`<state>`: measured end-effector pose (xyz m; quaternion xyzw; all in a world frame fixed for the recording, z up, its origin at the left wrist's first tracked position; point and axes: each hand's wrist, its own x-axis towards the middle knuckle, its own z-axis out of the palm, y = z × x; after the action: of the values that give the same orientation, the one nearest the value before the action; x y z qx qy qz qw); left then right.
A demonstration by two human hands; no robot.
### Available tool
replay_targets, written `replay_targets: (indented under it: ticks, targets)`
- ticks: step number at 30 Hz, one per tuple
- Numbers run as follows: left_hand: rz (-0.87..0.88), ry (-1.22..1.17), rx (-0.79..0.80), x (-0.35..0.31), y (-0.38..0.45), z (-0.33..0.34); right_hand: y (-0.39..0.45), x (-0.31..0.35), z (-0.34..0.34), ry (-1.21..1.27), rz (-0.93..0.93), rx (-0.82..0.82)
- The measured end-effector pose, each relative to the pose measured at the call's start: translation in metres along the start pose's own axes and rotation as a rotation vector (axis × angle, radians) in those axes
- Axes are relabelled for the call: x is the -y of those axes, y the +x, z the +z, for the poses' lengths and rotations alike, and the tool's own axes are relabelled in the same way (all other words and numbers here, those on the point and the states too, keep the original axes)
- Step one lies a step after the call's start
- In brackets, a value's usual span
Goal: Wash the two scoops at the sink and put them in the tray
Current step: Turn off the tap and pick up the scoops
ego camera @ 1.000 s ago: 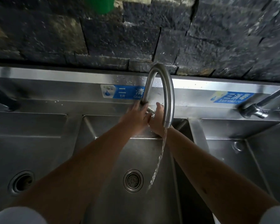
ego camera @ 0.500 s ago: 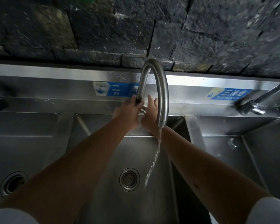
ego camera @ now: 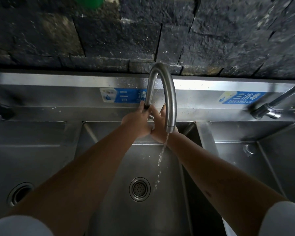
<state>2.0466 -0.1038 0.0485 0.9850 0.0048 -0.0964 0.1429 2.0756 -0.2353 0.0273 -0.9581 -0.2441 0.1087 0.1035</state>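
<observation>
Scoops appear nowhere in view; whether either hand holds one cannot be told. Both hands meet at the faucet [ego camera: 162,92] base: left hand [ego camera: 136,121] wraps the pipe's foot, right hand [ego camera: 158,123] reaches behind the spout. Thin water [ego camera: 160,164] falls into the middle sink [ego camera: 109,150], beside its drain [ego camera: 139,189].

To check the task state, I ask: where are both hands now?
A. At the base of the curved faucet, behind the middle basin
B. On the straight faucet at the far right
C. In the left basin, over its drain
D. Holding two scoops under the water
A: the left hand and right hand meet at the base of the faucet, behind the middle basin; no scoop is visible.
</observation>
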Motion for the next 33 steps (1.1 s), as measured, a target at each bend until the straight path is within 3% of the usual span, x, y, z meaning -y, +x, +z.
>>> replay_targets:
  ticks: [3, 7, 9, 14, 20, 28, 33]
  targets:
    - [-0.003, -0.045, 0.070, -0.001, -0.001, -0.006, -0.006, 0.001, -0.016, 0.086, 0.119, 0.151]
    - [-0.039, -0.017, 0.173, -0.008, -0.012, -0.016, -0.025, 0.000, -0.040, 0.190, -0.019, 0.139]
    - [-0.059, -0.027, 0.107, -0.014, -0.028, -0.014, -0.039, -0.002, -0.046, 0.134, -0.094, 0.100]
    - [-0.035, 0.092, 0.119, -0.023, -0.086, -0.005, -0.083, 0.000, -0.036, -0.001, 0.019, 0.130]
    - [-0.067, 0.119, 0.091, -0.042, -0.157, -0.010, -0.151, 0.009, -0.021, -0.027, 0.050, 0.164]
    - [-0.003, 0.233, -0.091, -0.059, -0.235, 0.007, -0.243, 0.020, -0.011, -0.056, 0.054, 0.159]
    - [-0.019, 0.168, -0.074, -0.069, -0.269, 0.019, -0.292, 0.014, -0.007, -0.075, 0.062, 0.153]
